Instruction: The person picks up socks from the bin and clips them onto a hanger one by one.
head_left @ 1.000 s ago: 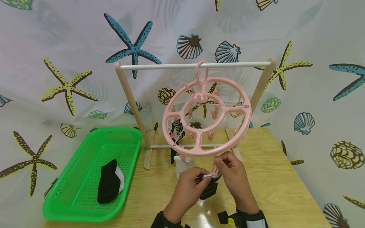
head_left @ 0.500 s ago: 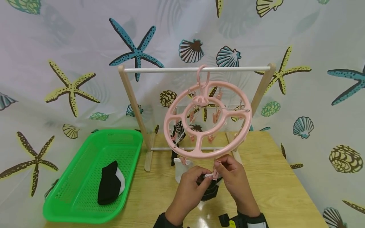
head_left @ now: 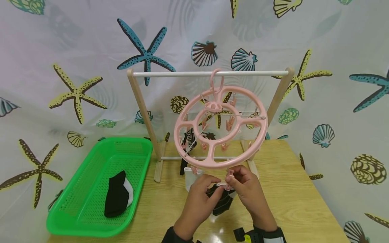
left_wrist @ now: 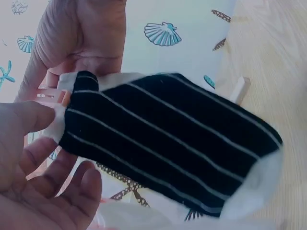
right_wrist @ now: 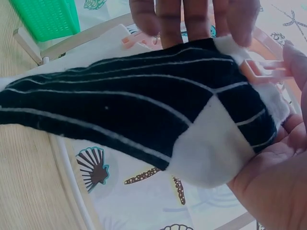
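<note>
A black sock with thin white stripes and a white heel and toe [left_wrist: 172, 139] hangs by its white cuff below the front rim of a pink round drying hanger [head_left: 211, 163]. My left hand [head_left: 199, 202] pinches the left part of the cuff. My right hand [head_left: 249, 189] holds a pink clothespin [right_wrist: 264, 71] at the cuff's right part, thumb against it. The clothespin's jaws sit over the cuff edge in the right wrist view. Just left of it, a white sock [head_left: 191, 179] hangs from another pink clothespin [head_left: 194, 170].
The hanger hooks over a white rod [head_left: 176, 74] on a wooden stand [head_left: 141, 111]. A black patterned sock [head_left: 190, 137] hangs at its back left. On the left, a green basket [head_left: 56, 216] holds a black and white sock [head_left: 117, 195]. Everything stands on a wooden table [head_left: 291, 199].
The clothespin has turned and now sits over the sock's cuff, with more of the cuff showing. Both hands stay close together under the hanger. The head view has shifted slightly.
</note>
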`<state>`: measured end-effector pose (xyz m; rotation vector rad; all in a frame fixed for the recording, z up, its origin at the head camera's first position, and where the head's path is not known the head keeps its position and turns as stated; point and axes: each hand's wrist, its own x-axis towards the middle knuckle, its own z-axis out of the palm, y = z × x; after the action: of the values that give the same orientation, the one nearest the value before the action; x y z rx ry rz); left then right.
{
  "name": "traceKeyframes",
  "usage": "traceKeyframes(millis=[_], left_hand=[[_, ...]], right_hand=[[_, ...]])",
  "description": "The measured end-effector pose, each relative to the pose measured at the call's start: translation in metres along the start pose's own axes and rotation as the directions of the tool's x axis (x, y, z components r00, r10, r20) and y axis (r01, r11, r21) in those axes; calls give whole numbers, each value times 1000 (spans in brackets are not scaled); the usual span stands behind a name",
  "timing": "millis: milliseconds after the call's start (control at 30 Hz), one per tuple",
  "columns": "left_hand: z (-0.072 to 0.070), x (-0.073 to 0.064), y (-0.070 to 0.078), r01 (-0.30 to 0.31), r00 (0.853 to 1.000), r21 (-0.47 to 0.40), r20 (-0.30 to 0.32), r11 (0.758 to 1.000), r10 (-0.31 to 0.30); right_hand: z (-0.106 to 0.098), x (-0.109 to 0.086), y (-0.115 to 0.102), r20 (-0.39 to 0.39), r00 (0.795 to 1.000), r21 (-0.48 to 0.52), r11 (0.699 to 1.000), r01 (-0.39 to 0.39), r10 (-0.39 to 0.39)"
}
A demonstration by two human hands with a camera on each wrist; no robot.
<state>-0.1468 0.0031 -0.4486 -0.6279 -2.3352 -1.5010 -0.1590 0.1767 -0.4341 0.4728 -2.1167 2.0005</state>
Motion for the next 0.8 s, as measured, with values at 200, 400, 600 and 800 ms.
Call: traceKeyframes(millis=[200,400,600,800], left_hand=[[-14,4,6,-251,938,221,-186,942,294],[-27,20,18,-300,906,401,-164,865,390],[-26,25,23,-190,962,492,-77,850,260],[-22,27,24,-159,963,469,-119,869,241]], right_hand=[[0,0,1,9,1000,16,1000,15,-16],[0,1,3,37,999,88,996,6,-9],[1,0,5,50,999,98,995,-9,4],[2,1,6,70,998,97,995,1,-8]])
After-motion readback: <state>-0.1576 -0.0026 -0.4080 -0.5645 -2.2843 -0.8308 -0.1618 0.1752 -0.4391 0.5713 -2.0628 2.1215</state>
